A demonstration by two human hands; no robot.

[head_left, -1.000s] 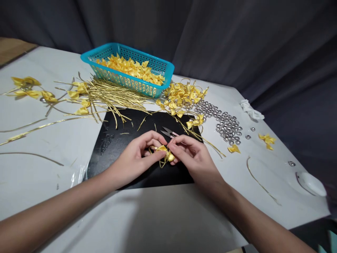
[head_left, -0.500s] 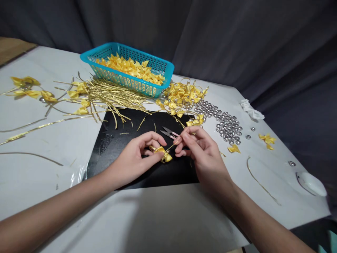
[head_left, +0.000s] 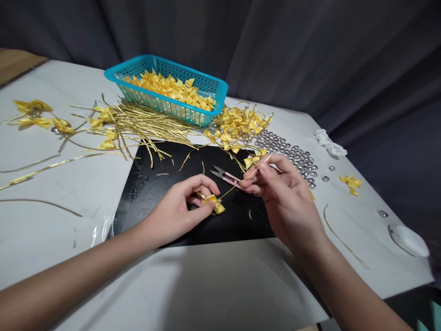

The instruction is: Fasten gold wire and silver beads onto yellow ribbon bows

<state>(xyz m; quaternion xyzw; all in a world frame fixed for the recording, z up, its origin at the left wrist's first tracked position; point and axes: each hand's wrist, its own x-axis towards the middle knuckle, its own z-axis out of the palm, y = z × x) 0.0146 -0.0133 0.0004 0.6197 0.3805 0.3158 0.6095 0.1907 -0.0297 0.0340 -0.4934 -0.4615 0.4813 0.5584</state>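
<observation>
Snips (head_left: 226,176) lie on the mat (head_left: 148,202) behind the held bow (head_left: 219,209), the basket (head_left: 172,102) farther back.

Left hand (head_left: 184,202) pinching, right hand (head_left: 291,202) pinching, forearms (head_left: 103,255) bare, angled inward

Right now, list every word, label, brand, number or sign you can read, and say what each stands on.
None: no readable text shows in this view.
I make out no lettering on the blue basket, black mat, pink-handled snips or yellow bow.
Any print on the white rounded object at right is too small to read.
</observation>
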